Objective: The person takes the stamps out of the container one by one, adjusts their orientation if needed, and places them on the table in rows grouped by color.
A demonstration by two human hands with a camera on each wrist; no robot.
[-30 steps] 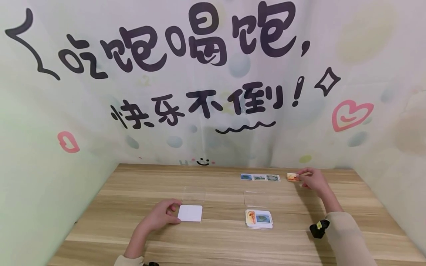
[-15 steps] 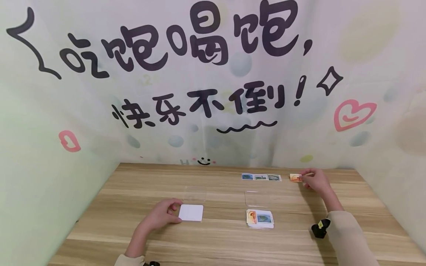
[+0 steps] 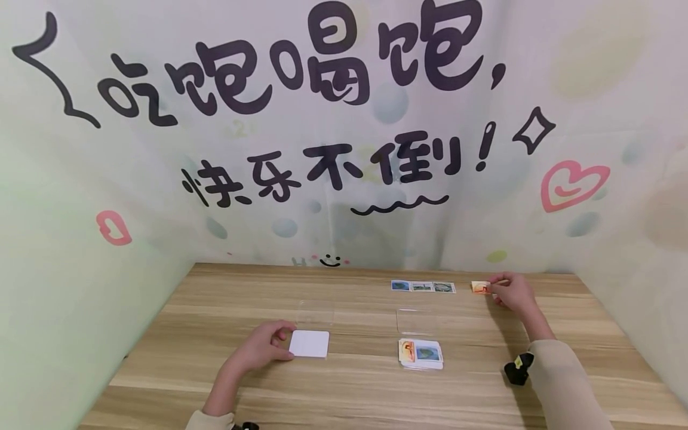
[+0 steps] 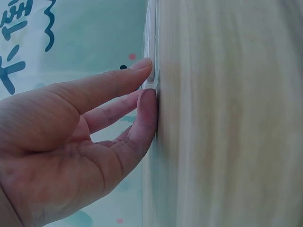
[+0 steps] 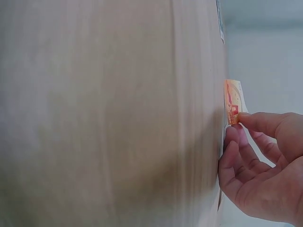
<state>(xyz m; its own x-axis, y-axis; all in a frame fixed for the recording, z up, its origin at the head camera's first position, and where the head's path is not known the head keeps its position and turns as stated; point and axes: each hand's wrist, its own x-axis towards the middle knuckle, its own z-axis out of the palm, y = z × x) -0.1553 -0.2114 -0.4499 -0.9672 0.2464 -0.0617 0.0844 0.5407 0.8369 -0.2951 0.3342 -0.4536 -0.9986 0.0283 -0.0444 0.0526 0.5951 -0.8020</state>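
In the head view a stack of white cards [image 3: 309, 344] lies face down on the table, left of centre. My left hand [image 3: 263, 345] holds it at its left side, thumb and forefinger at the corners. The left wrist view shows my thumb against the clear edge [image 4: 152, 42] of the stack or its tray. At the far right my right hand [image 3: 510, 292] pinches a small orange picture card [image 5: 233, 101] between thumb and fingers, just over the table. Left of it, three blue and green picture cards [image 3: 422, 286] lie side by side.
A pile of cards [image 3: 421, 354], orange and blue pictures on top, lies right of centre. Behind it is a clear plastic lid or tray [image 3: 416, 321], with another faint clear piece [image 3: 315, 312] behind the white stack. A printed cloth [image 3: 328, 227] backs the wooden table [image 3: 355, 394].
My right hand has shifted slightly to the right with the orange card, widening the gap to the row. The left hand stays at the white stack. The head view has moved a little.
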